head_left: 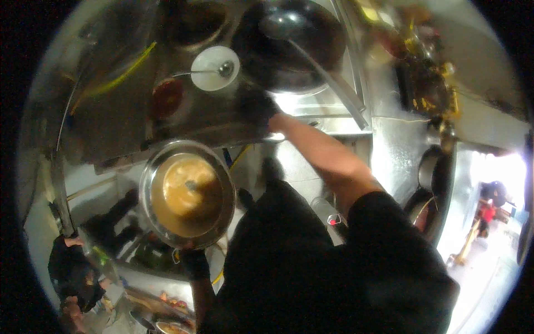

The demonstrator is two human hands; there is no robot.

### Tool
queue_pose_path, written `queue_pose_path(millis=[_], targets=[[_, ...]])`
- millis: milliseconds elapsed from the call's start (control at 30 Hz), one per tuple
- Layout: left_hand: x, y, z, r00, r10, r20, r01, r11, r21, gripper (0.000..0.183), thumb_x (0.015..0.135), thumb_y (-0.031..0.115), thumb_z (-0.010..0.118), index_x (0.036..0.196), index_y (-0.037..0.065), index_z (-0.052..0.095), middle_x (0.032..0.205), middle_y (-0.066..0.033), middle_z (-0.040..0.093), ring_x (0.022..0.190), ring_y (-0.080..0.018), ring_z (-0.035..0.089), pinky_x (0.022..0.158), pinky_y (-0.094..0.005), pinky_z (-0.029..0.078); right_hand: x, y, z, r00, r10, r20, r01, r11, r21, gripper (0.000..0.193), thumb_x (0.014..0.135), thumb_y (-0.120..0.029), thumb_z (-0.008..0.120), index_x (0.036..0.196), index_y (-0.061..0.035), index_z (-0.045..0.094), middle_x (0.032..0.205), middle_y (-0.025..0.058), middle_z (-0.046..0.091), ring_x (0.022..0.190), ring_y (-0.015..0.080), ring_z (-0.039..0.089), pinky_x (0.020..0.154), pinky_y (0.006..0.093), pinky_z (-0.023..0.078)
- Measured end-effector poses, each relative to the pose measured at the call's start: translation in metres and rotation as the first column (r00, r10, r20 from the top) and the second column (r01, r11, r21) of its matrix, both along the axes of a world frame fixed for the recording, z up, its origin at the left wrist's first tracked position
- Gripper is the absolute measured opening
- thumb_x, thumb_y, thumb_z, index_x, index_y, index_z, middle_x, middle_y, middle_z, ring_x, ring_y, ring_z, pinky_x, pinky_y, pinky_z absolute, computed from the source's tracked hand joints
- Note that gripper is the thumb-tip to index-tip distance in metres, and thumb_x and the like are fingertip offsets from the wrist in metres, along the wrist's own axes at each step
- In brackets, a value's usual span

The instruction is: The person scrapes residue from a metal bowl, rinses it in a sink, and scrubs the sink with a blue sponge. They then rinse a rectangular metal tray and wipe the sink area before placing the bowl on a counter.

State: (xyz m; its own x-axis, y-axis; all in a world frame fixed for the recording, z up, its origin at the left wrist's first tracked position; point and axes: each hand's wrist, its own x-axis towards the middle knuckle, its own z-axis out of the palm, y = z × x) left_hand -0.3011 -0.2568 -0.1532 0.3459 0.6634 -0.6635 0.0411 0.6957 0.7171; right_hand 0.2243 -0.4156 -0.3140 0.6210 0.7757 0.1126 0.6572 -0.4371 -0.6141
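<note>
My left hand [193,264], in a black glove, is closed on the near rim of a round metal bowl [146,192]. Inside the bowl is a yellowish-brown liquid [192,192] with a paler patch in the middle. My right arm stretches forward to the front of the stove. The right hand [260,108] looks dark and gloved there, close below a large black wok [250,58]; its fingers blur into the dark surface. A long-handled ladle [328,78] rests across the wok. Left of the wok stands a white bowl [207,80] with a metal spoon [224,69] in it.
Beside the white bowl sits a small container of dark red stuff [168,97]. A metal counter [395,147] runs along the right, with pots [431,167] and condiment containers [411,44]. Another person [72,273] is at the lower left. Dark pans stand at the far left.
</note>
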Motion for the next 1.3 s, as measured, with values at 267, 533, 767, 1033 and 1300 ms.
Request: queue_pose_path(millis=[267,533,767,1033,1300], targets=[[-0.038,0.015,-0.037,0.649,-0.434,-0.625,0.719,0.617,0.319,0.04,0.094,0.01,0.056,0.133,0.004,0.05,0.131,-0.0133,0.059,0.112,-0.0255,0.057,0.096,-0.0389,0.048,0.085,-0.205,0.004,0.954,-0.154,-0.258,0.048,0.926,-0.375,0.026,0.093,-0.026,0.057,0.102,-0.006,0.072,0.102,0.0196,0.072,0.097,0.0352,0.068,0.087,0.0456,0.053],[-0.048,0.0,-0.055,0.949,-0.26,-0.18,0.291,0.941,0.174,0.027,0.099,0.012,0.049,0.124,0.004,0.055,0.112,-0.0085,0.061,0.103,-0.0215,0.056,0.097,-0.0363,0.047,0.063,-0.172,0.026,0.969,-0.237,-0.067,0.156,0.799,-0.58,0.024,0.094,-0.02,0.055,0.097,-0.0026,0.071,0.095,0.0195,0.073,0.091,0.0341,0.071,0.085,0.0448,0.056],[-0.023,-0.018,-0.003,0.996,-0.019,0.083,0.026,0.996,-0.088,0.03,0.097,0.012,0.055,0.125,0.003,0.055,0.115,-0.0083,0.06,0.107,-0.0196,0.055,0.101,-0.0363,0.045,0.007,0.022,-0.012,0.941,-0.237,-0.243,0.263,0.961,0.084,0.031,0.092,-0.023,0.057,0.117,-0.0069,0.068,0.12,0.023,0.066,0.109,0.0406,0.061,0.094,0.0454,0.049],[-0.003,-0.062,0.037,0.74,-0.283,-0.61,0.615,0.652,0.443,0.017,0.094,0.008,0.06,0.11,0.004,0.065,0.098,-0.004,0.066,0.086,-0.0191,0.06,0.082,-0.0381,0.052,-0.008,0.106,0.019,0.989,0.121,-0.082,-0.131,0.982,-0.139,0.028,0.094,-0.024,0.056,0.113,-0.0095,0.07,0.119,0.019,0.067,0.107,0.0387,0.063,0.092,0.0448,0.05],[-0.049,-0.067,0.029,0.588,-0.328,-0.74,0.699,0.667,0.26,0.006,0.093,0.005,0.058,0.095,0.003,0.063,0.088,-0.0042,0.062,0.084,-0.0183,0.057,0.075,-0.0361,0.049,0.017,-0.054,0.068,0.924,0.258,-0.281,-0.291,0.953,-0.081,0.025,0.096,-0.026,0.055,0.11,-0.0122,0.072,0.118,0.015,0.069,0.106,0.0368,0.064,0.09,0.0443,0.051]])
